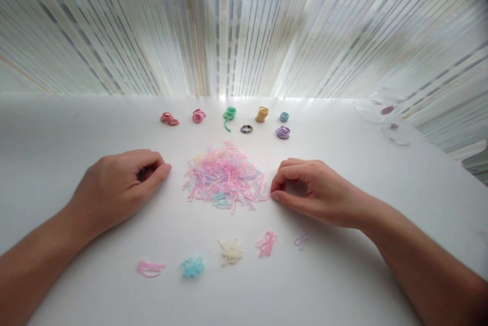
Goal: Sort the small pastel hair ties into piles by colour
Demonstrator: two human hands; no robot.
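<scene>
A loose heap of thin pastel bands (229, 176), mostly pink, lies in the middle of the white table. My right hand (316, 188) is at the heap's right edge, thumb and forefinger pinched on the end of a pink band. To the left of the heap my left hand (122, 183) rests on the table with curled fingers, thumb against forefinger; anything in it is hidden. Nearer to me lie small separate piles: pink (150, 268), light blue (193, 267), cream (231, 252), darker pink (267, 243) and lilac (301, 239).
Behind the heap stand coils in red (169, 119), pink (199, 115), green (229, 113), yellow (262, 114), blue (284, 117) and purple (282, 132), with a dark beaded ring (246, 128). Clear plastic pieces (395, 134) lie at the back right, before a striped curtain (221, 26).
</scene>
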